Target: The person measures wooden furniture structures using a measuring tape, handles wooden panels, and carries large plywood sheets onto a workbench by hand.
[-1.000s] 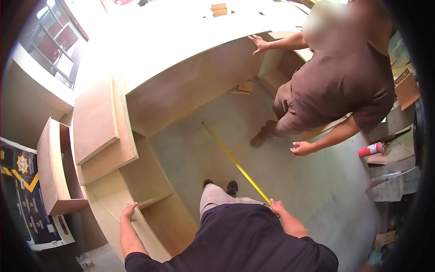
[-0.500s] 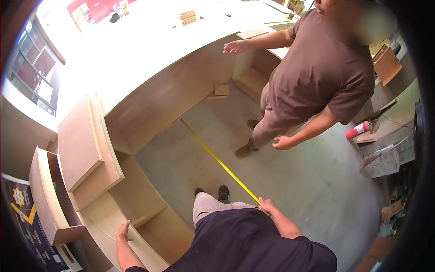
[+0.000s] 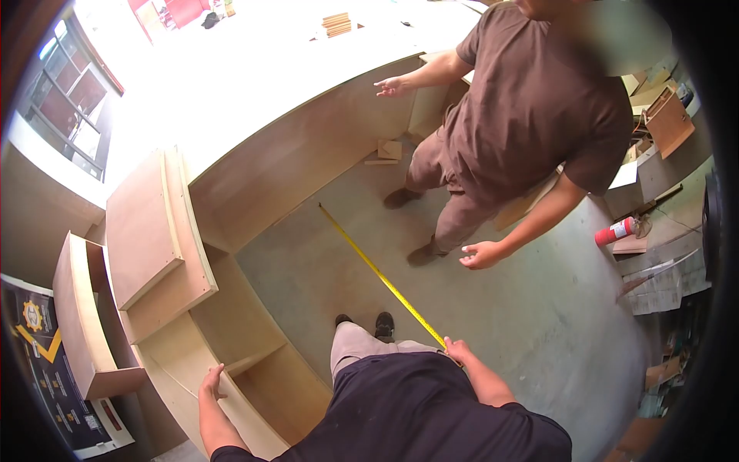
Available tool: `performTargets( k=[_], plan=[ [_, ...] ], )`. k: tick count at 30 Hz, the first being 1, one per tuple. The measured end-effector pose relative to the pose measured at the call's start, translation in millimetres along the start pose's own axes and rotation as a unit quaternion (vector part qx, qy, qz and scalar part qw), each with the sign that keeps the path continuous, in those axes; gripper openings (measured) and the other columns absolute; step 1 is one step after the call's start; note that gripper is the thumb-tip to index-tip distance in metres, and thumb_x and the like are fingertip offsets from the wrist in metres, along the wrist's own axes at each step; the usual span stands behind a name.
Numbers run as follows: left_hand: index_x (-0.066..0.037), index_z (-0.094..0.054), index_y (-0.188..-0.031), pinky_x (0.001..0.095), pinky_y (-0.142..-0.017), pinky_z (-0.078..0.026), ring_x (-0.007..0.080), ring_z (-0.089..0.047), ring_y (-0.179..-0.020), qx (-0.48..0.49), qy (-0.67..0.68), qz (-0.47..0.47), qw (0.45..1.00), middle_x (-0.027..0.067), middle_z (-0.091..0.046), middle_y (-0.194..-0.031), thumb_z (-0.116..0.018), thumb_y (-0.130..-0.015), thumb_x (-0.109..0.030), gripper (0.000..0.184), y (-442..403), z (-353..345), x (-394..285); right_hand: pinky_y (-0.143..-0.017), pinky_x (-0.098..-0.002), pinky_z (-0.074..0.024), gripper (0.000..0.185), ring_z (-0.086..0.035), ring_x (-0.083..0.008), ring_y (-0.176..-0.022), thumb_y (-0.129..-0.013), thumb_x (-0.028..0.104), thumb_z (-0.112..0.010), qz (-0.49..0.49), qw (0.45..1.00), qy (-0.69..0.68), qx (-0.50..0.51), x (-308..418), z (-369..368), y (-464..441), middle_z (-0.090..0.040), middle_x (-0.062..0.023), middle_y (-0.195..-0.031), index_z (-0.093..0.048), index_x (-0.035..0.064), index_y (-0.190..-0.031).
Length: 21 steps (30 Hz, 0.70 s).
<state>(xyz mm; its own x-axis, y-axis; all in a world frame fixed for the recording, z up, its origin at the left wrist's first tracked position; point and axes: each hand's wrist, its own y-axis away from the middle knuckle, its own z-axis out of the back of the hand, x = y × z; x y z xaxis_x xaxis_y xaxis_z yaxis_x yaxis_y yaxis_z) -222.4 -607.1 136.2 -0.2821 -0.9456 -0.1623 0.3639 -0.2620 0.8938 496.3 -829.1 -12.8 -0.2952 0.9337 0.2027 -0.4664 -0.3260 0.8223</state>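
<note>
Tape measure point(image 3: 386, 283), in the head view, slants from the floor point(image 3: 523, 331) at the curved panel's point(image 3: 308, 150) foot to the right hand point(image 3: 457, 351), pinched around its near end. The blade looks light and springy, likely to buckle if pushed; the near end seems best gripped. Left hand point(image 3: 211, 383) is spread at the counter's point(image 3: 173, 360) inner edge, contact unclear. A co-worker's legs point(image 3: 459, 217) stand near the blade.

Tape point(image 3: 382, 278) yellow; co-worker's shirt point(image 3: 531, 104) brown; cylinder point(image 3: 616, 232) red.
</note>
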Motion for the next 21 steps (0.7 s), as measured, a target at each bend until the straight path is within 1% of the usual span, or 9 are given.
performTargets(
  k=[1,5,7,8,10,11,17,20,21],
  plan=[
    [-0.021,-0.004,-0.149,0.064,-0.105,-0.025,0.0312,0.001,-0.143,0.001,0.002,0.001,1.0,0.0027,0.005,-0.156,-0.056,-0.084,-0.053,0.09,-0.1,-0.2,0.4,-0.075,-0.0393,-0.0501,0.062,-0.066,-0.0293,-0.076,-0.088,0.059,-0.044,-0.002,1.0,0.0,0.0,-0.5,-0.9,1.6,-0.067,-0.0166,-0.078,-0.072,0.0052,-0.075],
    [-0.02,-0.003,-0.149,0.0636,-0.105,-0.025,0.0311,0.002,-0.143,0.001,0.001,0.006,1.0,0.0027,0.006,-0.156,-0.057,-0.084,-0.053,0.09,-2.6,1.2,-0.6,-0.073,-0.0394,-0.0498,0.064,-0.066,-0.0287,-0.076,-0.089,0.058,-0.046,-0.001,1.0,-0.008,0.0,-5.4,-6.7,-0.2,-0.067,-0.0179,-0.078,-0.07,0.0004,-0.076],
    [-0.02,-0.003,-0.149,0.0639,-0.105,-0.024,0.0314,0.004,-0.143,0.003,-0.008,0.003,1.0,0.0035,0.007,-0.156,-0.057,-0.084,-0.053,0.091,4.7,-0.2,-4.0,-0.073,-0.0393,-0.0498,0.064,-0.066,-0.0286,-0.076,-0.089,0.058,-0.046,-0.009,1.0,-0.019,0.001,-6.7,-6.8,-0.2,-0.067,-0.0182,-0.077,-0.07,-0.0002,-0.076],
    [-0.02,-0.001,-0.149,0.0639,-0.104,-0.026,0.0306,0.001,-0.143,0.003,-0.012,0.008,1.0,0.0031,0.006,-0.156,-0.057,-0.085,-0.053,0.091,3.9,0.9,-3.9,-0.072,-0.0392,-0.0498,0.064,-0.066,-0.0285,-0.076,-0.089,0.057,-0.046,-0.013,1.0,-0.025,0.003,-5.4,-6.3,1.7,-0.067,-0.0184,-0.077,-0.069,-0.0005,-0.076],
    [-0.021,0.002,-0.149,0.064,-0.103,-0.028,0.029,-0.004,-0.143,0.002,-0.02,0.018,1.0,0.0023,0.004,-0.156,-0.056,-0.086,-0.052,0.091,0.7,1.0,-3.9,-0.08,-0.039,-0.0482,0.063,-0.066,-0.0297,-0.082,-0.089,0.058,-0.043,-0.022,0.999,-0.02,0.011,-3.8,-4.1,3.6,-0.068,-0.019,-0.082,-0.071,0.0036,-0.074],
    [-0.021,0.002,-0.149,0.064,-0.103,-0.028,0.029,-0.003,-0.143,0.003,-0.018,0.015,1.0,0.002,0.004,-0.156,-0.056,-0.086,-0.052,0.091,1.4,0.9,-3.6,-0.084,-0.0388,-0.0474,0.063,-0.066,-0.0303,-0.086,-0.089,0.058,-0.042,-0.027,0.999,-0.017,0.015,-3.1,-4.0,4.4,-0.068,-0.0193,-0.084,-0.072,0.0057,-0.073],
    [-0.021,0.003,-0.149,0.0643,-0.103,-0.028,0.0286,-0.002,-0.143,0.006,-0.018,0.017,1.0,0.0015,0.006,-0.156,-0.055,-0.086,-0.053,0.091,-10.1,4.1,0.3,-0.084,-0.04,-0.0478,0.064,-0.065,-0.0322,-0.086,-0.089,0.059,-0.04,-0.002,1.0,-0.002,0.009,-2.3,-4.9,4.0,-0.068,-0.0204,-0.085,-0.073,0.0055,-0.076],
    [-0.021,0.004,-0.149,0.0641,-0.102,-0.029,0.0289,-0.003,-0.143,0.018,-0.022,0.012,1.0,0.0013,0.006,-0.156,-0.055,-0.086,-0.053,0.092,-12.5,5.7,3.9,-0.085,-0.0396,-0.0477,0.064,-0.065,-0.0332,-0.087,-0.089,0.059,-0.04,-0.011,1.0,0.002,0.009,-2.1,-6.6,2.6,-0.068,-0.0218,-0.087,-0.073,0.0056,-0.077],
    [-0.021,0.004,-0.149,0.0642,-0.102,-0.03,0.029,-0.004,-0.143,0.018,-0.023,0.015,0.999,0.0011,0.005,-0.156,-0.055,-0.086,-0.053,0.092,-12.2,5.4,5.9,-0.083,-0.04,-0.0482,0.065,-0.066,-0.0332,-0.087,-0.089,0.059,-0.041,-0.015,1.0,0.014,0.016,-7.6,-7.9,6.6,-0.067,-0.0224,-0.087,-0.072,0.0031,-0.079]
  ],
)
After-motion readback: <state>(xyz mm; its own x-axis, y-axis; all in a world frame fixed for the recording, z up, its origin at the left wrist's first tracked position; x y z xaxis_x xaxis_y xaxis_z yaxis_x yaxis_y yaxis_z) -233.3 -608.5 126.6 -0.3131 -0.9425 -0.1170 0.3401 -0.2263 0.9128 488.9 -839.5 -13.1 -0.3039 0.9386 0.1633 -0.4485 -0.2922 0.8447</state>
